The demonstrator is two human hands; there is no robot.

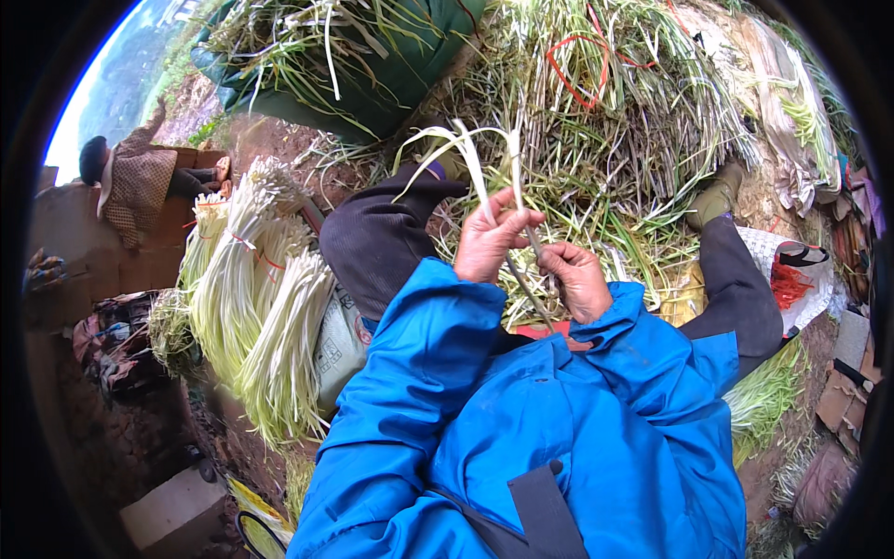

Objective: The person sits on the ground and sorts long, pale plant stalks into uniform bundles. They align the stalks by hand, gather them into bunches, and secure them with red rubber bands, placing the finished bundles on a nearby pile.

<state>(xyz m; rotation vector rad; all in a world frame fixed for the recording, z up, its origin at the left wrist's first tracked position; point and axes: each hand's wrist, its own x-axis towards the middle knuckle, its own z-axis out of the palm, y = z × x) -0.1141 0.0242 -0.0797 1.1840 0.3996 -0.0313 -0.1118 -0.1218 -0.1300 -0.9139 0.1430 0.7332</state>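
My left hand (492, 237) grips two slender vegetable stalks (475, 171), whose white upper parts stand above the fingers and bend over into pale leaves. My right hand (576, 279) is just below and to the right, thumb and fingertips pinched on the brownish lower part of a stalk. A thin brown strand hangs down between the hands towards my lap. Below them lies a litter of loose stalks and leaves. A large heap of untrimmed green stalks (621, 133), with withered brown leaves among them, spreads in front of me, a red tie (583, 98) lying across it.
Tied bundles of white stalks (241, 293) lean at my left beside a printed sack (342, 349). A green tarp bundle (363, 84) stands ahead. At right are a white woven bag (803, 307) holding red strips and more pale stalks (768, 398). Another person (140, 171) is far left.
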